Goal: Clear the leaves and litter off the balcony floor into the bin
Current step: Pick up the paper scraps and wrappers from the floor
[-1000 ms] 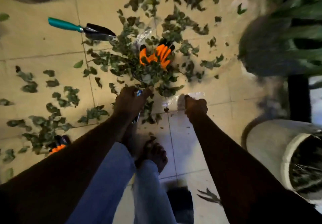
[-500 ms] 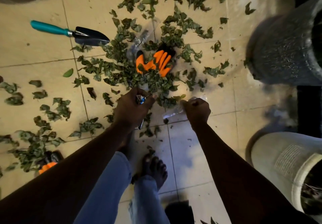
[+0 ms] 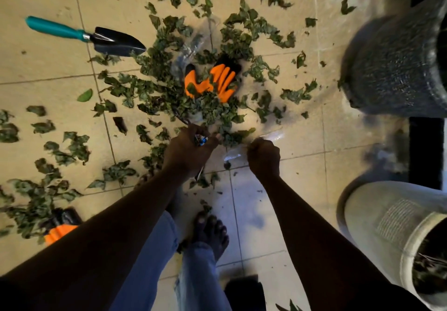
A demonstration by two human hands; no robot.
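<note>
Leaves (image 3: 154,88) still carpet the tiled floor (image 3: 48,80); a pale container (image 3: 387,226) — possibly the bin — stands right. The right hand (image 3: 263,157) has just fisted round a clear plastic wrapper (image 3: 232,156), lifting it; the left hand (image 3: 191,151) keeps clutching small litter scraps (image 3: 202,140). Clearing has barely begun.

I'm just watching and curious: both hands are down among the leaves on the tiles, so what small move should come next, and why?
Probably lift the clear plastic wrapper and carry it toward the pale round container on the right. The right hand pinches its edge, and the left hand grips small litter scraps, so both hands look full.
</note>
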